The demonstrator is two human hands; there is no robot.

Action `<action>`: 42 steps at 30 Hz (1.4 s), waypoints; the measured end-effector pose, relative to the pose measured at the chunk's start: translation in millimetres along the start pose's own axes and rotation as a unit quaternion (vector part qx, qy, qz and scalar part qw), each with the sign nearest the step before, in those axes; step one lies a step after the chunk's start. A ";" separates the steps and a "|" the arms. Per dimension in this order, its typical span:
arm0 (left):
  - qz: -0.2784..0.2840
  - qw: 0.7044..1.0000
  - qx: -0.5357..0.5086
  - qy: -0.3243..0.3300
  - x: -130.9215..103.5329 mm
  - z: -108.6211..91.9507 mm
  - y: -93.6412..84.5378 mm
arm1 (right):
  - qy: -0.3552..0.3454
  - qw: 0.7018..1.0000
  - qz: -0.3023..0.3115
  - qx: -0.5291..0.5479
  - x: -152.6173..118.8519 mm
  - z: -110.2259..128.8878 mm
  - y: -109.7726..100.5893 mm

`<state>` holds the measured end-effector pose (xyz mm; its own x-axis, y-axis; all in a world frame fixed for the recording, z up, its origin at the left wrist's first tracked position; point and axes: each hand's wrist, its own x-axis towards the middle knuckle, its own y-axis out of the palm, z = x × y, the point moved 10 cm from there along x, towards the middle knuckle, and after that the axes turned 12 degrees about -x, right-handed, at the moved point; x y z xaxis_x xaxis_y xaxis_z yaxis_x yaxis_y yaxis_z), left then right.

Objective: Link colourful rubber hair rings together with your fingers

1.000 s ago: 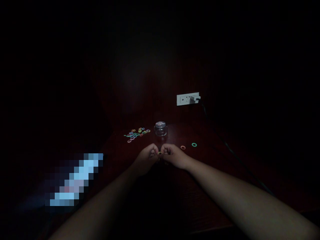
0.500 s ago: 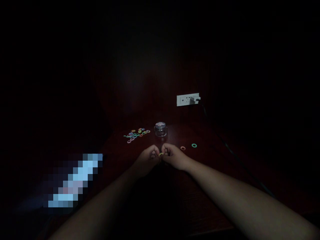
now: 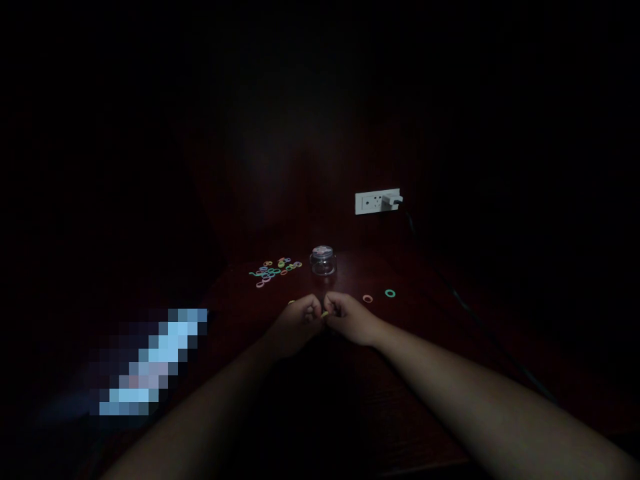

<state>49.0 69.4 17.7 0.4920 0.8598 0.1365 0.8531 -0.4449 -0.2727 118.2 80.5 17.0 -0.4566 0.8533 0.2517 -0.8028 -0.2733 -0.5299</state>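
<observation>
My left hand (image 3: 299, 324) and my right hand (image 3: 351, 319) meet at the centre, fingers curled and pinched. Between their fingertips shows a small yellow ring (image 3: 325, 314), mostly hidden by the fingers. Just behind my left hand, part of another yellowish ring (image 3: 292, 303) peeks out. To the right of my right hand lie a pink-orange ring (image 3: 367, 299) and a green ring (image 3: 390, 293), apart from each other. Beyond the hands stands a clear jar (image 3: 323, 261) with its lid on. Several coloured rings (image 3: 271, 272) lie loosely grouped left of the jar.
The dark reddish table (image 3: 420, 320) runs back to a wall with a white socket plate (image 3: 367, 203) and a plug (image 3: 392, 199). A dark cable (image 3: 463, 301) trails down the right side. At the left is a bright pixelated object (image 3: 165, 353).
The yellow ring between my fingertips shows less than before. A yellowish ring has come into view behind my left hand. The whole view has shifted slightly.
</observation>
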 end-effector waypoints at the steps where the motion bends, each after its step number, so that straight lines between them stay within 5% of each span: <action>1: 0.001 1.000 0.004 -0.002 -0.1 0.3 0.5 | 0.001 1.000 0.002 0.001 -0.1 -0.1 0.2; 10: 0.066 0.983 0.171 -0.005 -6.4 -14.6 -1.3 | 0.004 1.000 0.008 0.004 -0.5 -2.6 1.2; 16: 0.083 0.947 0.286 -0.118 -16.6 1.3 -32.5 | 0.000 1.000 0.011 0.000 -1.0 -1.1 1.5; 25: 0.031 0.916 0.270 -0.293 -41.1 36.2 -75.2 | -0.004 1.000 0.021 -0.005 -2.3 -2.9 4.1; 36: -0.015 0.946 0.234 -0.224 -28.8 37.6 -81.9 | -0.012 1.000 0.021 -0.011 -1.9 -3.1 4.9; 42: -0.065 0.978 0.182 -0.074 -15.3 -0.5 -63.7 | -0.021 0.999 0.021 -0.020 -1.5 -3.0 5.0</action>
<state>-12.8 84.5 33.5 0.3305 0.9419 0.0595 0.7744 -0.2345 -0.5876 116.1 79.2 11.5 -0.5056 0.8222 0.2613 -0.7667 -0.2893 -0.5732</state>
